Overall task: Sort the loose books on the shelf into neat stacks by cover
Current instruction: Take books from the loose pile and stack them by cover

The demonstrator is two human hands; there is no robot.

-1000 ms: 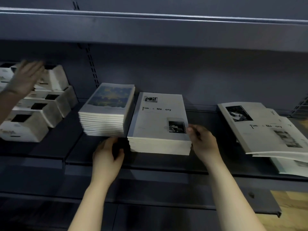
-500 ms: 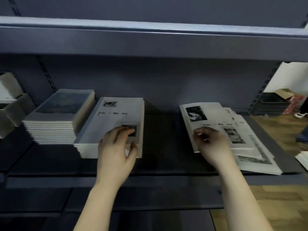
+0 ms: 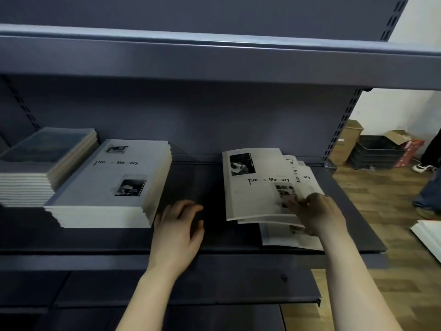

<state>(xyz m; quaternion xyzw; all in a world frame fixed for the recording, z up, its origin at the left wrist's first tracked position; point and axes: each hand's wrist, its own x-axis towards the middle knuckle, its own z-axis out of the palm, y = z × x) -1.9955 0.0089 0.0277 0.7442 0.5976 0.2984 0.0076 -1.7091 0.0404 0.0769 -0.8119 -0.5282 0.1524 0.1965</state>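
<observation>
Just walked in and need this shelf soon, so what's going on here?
A person is sorting books on the shelf. Two neat stacks sit at the left: a dark-cover stack and a white-cover stack. The right hand rests on a loose, fanned pile of white books, fingers on the top cover. The left hand is empty, lying on bare shelf beside the white-cover stack. The loose pile isn't yet squared up.

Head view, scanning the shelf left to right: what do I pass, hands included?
Stack with the dark picture cover → neat stack of white covers → left hand, empty on the bare shelf → loose fanned white books → right hand on those books.
</observation>
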